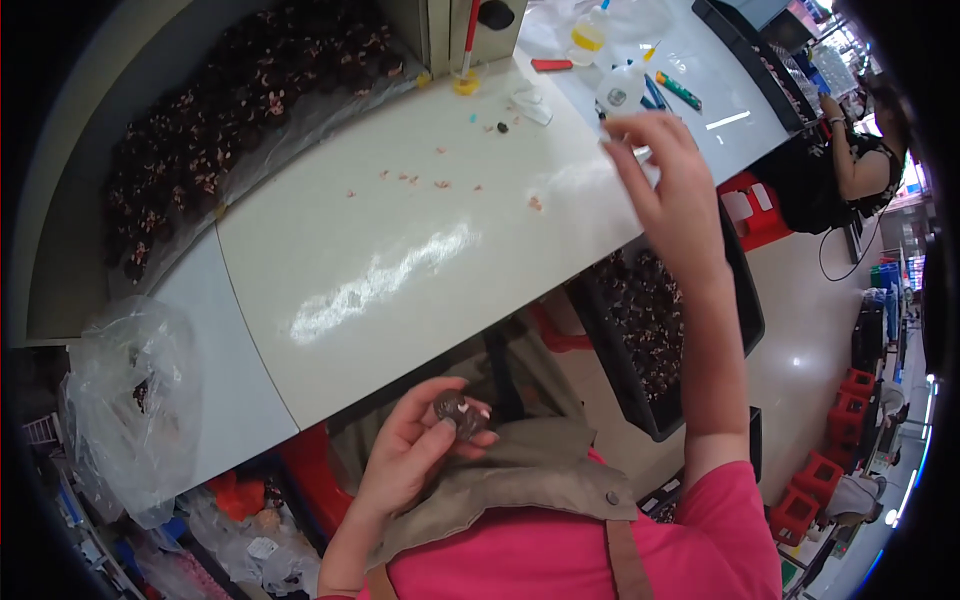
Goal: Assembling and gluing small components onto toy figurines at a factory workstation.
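Note:
In front of my apron, my left hand point(415, 440) is closed around a small dark-brown round piece point(458, 408) with a pale pinkish patch on it. My raised right hand point(665, 175) is over the far right part of the table, thumb and index fingertip curved toward each other with a gap between them; nothing shows in its fingers. Just beyond those fingertips is a white rounded bottle point(620, 90). Beside it lie a green-and-orange tube point(679, 90) and some blue pen-like tools point(654, 94).
A heap of dark brown pieces point(250, 110) fills the box at the far left. Pale crumbs point(442, 184) dot the white table point(400, 260). A red-handled brush point(470, 40) stands in a yellow cup point(466, 82). A black tray point(640, 400) sits below right; a co-worker point(865, 165) sits beyond.

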The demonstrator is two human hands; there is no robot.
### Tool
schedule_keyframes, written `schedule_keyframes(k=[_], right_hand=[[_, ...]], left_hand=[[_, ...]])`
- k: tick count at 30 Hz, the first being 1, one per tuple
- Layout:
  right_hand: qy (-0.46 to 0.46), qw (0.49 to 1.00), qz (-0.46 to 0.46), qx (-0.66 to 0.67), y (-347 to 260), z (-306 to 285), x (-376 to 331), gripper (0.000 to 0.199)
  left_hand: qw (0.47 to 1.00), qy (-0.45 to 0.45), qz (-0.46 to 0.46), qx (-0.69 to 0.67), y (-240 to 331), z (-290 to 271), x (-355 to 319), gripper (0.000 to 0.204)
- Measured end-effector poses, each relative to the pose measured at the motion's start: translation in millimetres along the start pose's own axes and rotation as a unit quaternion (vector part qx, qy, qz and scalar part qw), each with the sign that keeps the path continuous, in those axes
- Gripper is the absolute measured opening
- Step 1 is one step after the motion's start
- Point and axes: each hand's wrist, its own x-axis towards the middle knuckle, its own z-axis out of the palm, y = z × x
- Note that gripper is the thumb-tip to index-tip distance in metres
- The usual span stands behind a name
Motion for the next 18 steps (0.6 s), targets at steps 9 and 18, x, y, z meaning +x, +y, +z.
schedule_keyframes(k=[9, 18], right_hand=[[-0.049, 0.993, 0.037, -0.097, 55, 22, -12, 0.030], [0.003, 0.996, 0.014, -0.087, 52, 21, -35, 0.031]], left_hand=[[0.998, 0.062, 0.007, -0.021, -1, 5, 8, 0.039], [0.998, 0.067, -0.009, -0.009, -7, 10, 11, 0.037]])
